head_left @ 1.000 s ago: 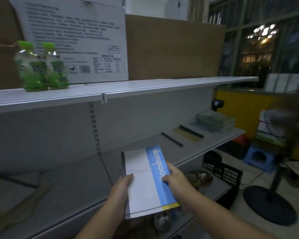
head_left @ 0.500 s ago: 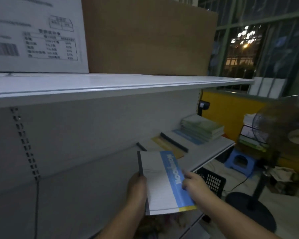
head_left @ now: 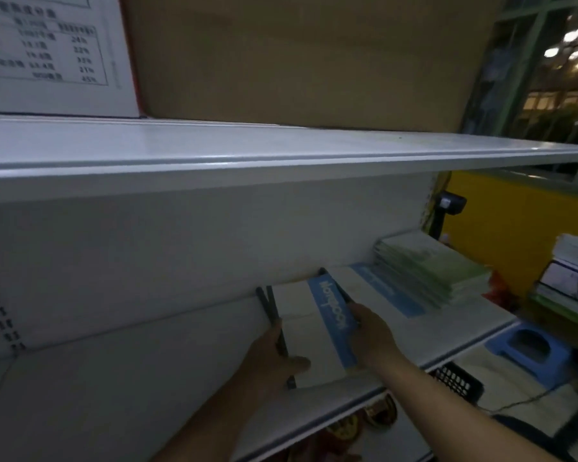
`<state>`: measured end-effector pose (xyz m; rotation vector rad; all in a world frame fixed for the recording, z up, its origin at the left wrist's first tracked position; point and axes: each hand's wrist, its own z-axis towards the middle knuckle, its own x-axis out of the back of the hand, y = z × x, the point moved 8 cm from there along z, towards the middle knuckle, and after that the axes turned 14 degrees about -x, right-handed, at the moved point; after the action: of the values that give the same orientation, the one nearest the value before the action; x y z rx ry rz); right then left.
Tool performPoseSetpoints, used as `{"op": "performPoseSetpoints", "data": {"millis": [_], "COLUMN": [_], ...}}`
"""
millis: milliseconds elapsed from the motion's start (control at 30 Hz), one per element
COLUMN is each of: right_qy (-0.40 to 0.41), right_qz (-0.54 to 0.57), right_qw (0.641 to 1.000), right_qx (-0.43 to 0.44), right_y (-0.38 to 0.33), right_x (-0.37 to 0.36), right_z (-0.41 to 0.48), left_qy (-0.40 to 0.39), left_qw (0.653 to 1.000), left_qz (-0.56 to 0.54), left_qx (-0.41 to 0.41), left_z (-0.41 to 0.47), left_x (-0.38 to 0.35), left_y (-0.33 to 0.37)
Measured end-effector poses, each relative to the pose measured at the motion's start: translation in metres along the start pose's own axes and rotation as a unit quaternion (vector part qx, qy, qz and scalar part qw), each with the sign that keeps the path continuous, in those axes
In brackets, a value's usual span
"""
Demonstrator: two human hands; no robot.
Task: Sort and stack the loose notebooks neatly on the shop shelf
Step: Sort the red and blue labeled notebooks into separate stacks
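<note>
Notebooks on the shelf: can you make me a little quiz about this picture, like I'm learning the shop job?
1. True or false: the left hand and the right hand both hold the blue-and-white notebook.
2. Pick one: the green pile lies on which side of that notebook? A right; B left; C underneath.
3. Fill the gap: the brown box sits on the ____ shelf.

Key: 1 true; 2 A; 3 top.
</note>
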<state>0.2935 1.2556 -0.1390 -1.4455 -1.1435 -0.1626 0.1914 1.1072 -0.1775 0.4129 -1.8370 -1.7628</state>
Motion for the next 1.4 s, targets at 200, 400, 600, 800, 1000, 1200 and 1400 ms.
{"op": "performPoseSetpoints", "data": {"millis": [200,400,600,800,1000,1200,1400], "right_qy": [-0.006,0.020,-0.035,-0.075,-0.051,0.013,0.041], "right_qz": [-0.088,-0.022,-0.123,-0.049,-0.028,-0.089,-0.193], "right_qw": [0.985,0.961,0.953,0.947,0.943,0.932,0.915], "right_qx": [0.147,0.276,0.276,0.308,0.327,0.350,0.352], "right_y": [-0.006,-0.001,0.007,0.004,0.004,0.001,-0.010], "right_x": [-0.013,-0.012,-0.032,-0.031,-0.032,-0.033,-0.022], "right_z": [0.032,0.029,0.039,0.044,0.051,0.040,0.011], "left_qy": [-0.042,0.098,0.157,0.180,0.125,0.109,0.077], "left_qw": [0.957,0.929,0.919,0.919,0.896,0.885,0.924], "left_qz": [0.286,0.355,0.352,0.343,0.426,0.453,0.374], "left_qx": [0.028,-0.043,-0.087,-0.073,-0.008,0.003,-0.015], "left_z": [0.010,0.010,0.007,0.006,0.003,0.004,-0.014], "left_x": [-0.012,-0.009,-0.009,-0.001,-0.007,-0.009,-0.008], "left_y": [-0.007,-0.009,0.002,0.002,-0.003,-0.004,0.008]}}
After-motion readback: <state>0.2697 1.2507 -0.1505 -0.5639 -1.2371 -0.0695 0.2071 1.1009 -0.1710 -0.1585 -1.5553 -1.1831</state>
